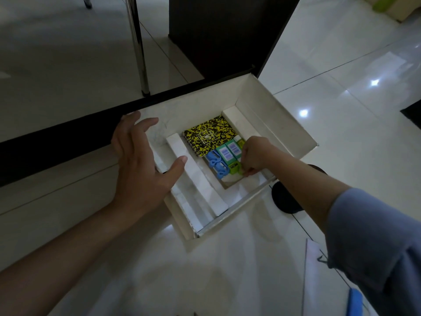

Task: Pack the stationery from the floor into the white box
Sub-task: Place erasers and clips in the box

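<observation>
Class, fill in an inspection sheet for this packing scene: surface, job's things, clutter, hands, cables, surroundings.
Surface: glossy white tiled floor.
Job's things: white box open; inside, yellow-black notebook, two green erasers, blue sharpener, green sharpener.
Clutter: black round object beside the box; blue item at lower right, unclear.
Hands: left hand open, resting on the box's left edge; right hand pinching the green sharpener.
Cables: nothing seen.
Surroundings: dark furniture panel, chrome leg.
</observation>
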### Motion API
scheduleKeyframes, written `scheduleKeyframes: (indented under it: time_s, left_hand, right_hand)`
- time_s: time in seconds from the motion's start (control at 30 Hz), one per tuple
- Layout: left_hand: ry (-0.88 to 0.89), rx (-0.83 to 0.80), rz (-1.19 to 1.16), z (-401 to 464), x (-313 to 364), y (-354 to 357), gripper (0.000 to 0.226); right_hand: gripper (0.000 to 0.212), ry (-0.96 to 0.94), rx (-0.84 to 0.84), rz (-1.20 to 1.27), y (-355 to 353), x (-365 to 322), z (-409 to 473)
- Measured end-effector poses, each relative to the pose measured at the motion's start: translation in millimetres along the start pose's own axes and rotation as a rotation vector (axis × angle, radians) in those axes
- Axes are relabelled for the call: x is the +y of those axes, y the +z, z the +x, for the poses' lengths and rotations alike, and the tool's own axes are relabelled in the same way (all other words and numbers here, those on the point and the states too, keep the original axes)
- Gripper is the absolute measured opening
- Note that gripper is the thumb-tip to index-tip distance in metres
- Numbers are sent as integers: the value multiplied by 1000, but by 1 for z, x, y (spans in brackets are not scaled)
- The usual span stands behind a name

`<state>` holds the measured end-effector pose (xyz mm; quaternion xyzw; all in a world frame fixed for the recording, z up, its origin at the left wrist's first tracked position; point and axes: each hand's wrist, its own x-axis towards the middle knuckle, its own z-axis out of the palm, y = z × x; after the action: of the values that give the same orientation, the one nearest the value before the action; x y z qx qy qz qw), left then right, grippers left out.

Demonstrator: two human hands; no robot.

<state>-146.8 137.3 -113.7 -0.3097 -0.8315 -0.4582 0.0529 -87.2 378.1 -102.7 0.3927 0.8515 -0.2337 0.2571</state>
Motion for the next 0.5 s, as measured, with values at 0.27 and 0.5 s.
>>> scheduleKeyframes:
  time_s: [0.27, 0.5]
  left_hand:
    - [-21, -44, 71, 0, 6, -6, 69]
    - [234, -184, 140, 6, 54, -11, 33]
  right_hand:
    - [16, -199, 291, -146, -16, -3, -42]
    - [7, -442, 667, 381, -18, 50, -138]
